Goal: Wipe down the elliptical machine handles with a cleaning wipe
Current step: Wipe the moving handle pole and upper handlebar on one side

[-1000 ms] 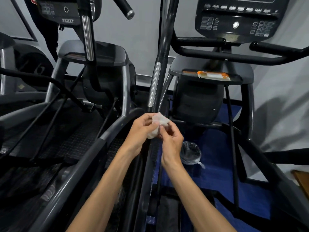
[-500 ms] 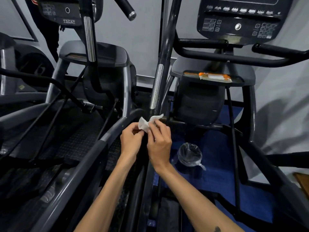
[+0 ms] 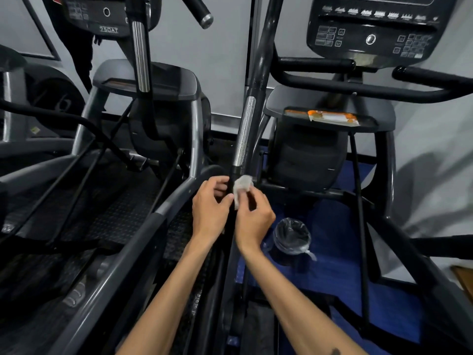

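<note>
**Wipe at the foot of the handle, wiping barely begun**

In the lower centre of the frame two bare forearms reach forward and meet in the middle. The right hand [image 3: 252, 216] pinches a small crumpled cleaning wipe [image 3: 242, 187] between thumb and fingertips. The left hand [image 3: 211, 203] is curled beside it, its thumb touching the lower edge of the wipe; whether its fingers grasp the dark bar behind them cannot be told. The wipe sits against the black lower end of the moving handle [image 3: 252, 111], just under its long chrome strip, which runs up through the centre of the frame.

Right of the hands, on the blue floor mat [image 3: 337, 252], stands a small bin lined with plastic [image 3: 291, 237]. Further back, centre right, an orange-and-white packet [image 3: 332, 117] lies on the machine's tray [image 3: 376, 111]. Above it, in the upper right, the fixed black handlebars [image 3: 358, 88] curve under the console [image 3: 371, 29]. A second elliptical [image 3: 143, 83] fills the left half.

Judging by the wipe's low position, the task looks near its start: the handle's length, the fixed bars and any far-side handle seem yet to be wiped
</note>
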